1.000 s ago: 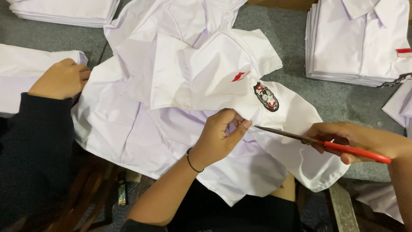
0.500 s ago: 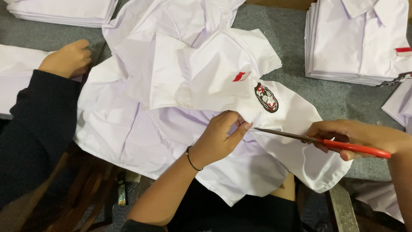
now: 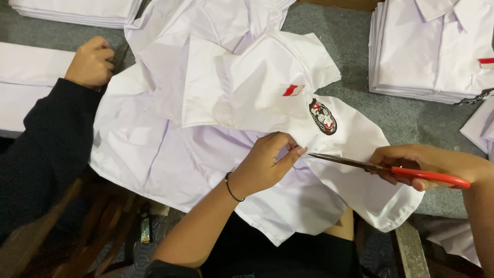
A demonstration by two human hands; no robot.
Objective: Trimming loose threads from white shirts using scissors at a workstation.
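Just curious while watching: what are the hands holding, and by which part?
The right hand holds red-handled scissors by the handles; the left hand pinches the white shirt at a fold of fabric.

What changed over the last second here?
The co-worker's hand slid up the table, away from the wearer, along the shirt's edge. The left hand kept pinching the white shirt; the right hand kept the red-handled scissors pointed at the fold.

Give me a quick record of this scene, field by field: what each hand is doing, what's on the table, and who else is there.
left hand: pinching fabric of the white shirt
right hand: holding red-handled scissors, blades pointing at the pinched spot
shirt details: round badge, small red tag
table: grey, folded shirt stack upper right
other person: dark-sleeved hand at left
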